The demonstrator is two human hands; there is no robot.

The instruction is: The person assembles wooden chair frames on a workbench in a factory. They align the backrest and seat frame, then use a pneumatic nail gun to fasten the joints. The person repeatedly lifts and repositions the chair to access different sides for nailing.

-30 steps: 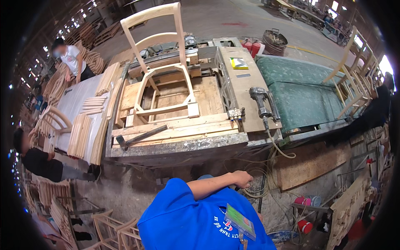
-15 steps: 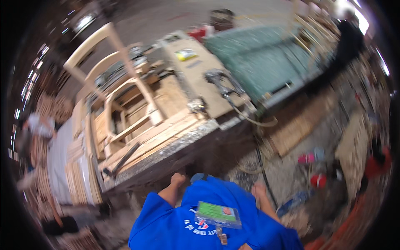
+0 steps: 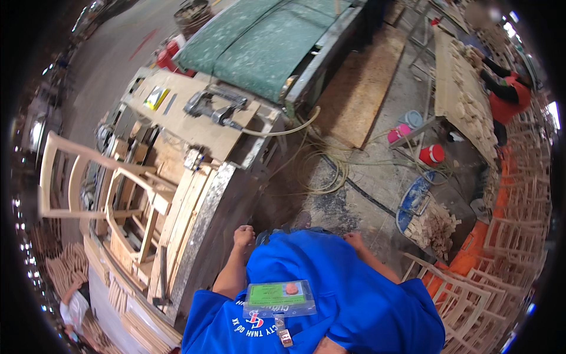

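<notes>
Both hands [image 3: 243,235] hang low and near; the chair frame [image 3: 110,207] is on the counter [image 3: 203,224] to the left.
From out here I can't tell whether either hand's fingers are spread or pressed together, and I see nothing held. Along the counter's near edge lies a hammer [image 3: 163,274], probably head-heavy; I'd take its handle. Beyond it, the bare wooden frame should be stiff, fairly light, not slippery; I'd hold a back post or seat rail.

We look steeply down from the person's head through one wide fisheye, close above the blue shirt [image 3: 348,277], with the bench [image 3: 207,215] farther off, slanting along our left.
</notes>
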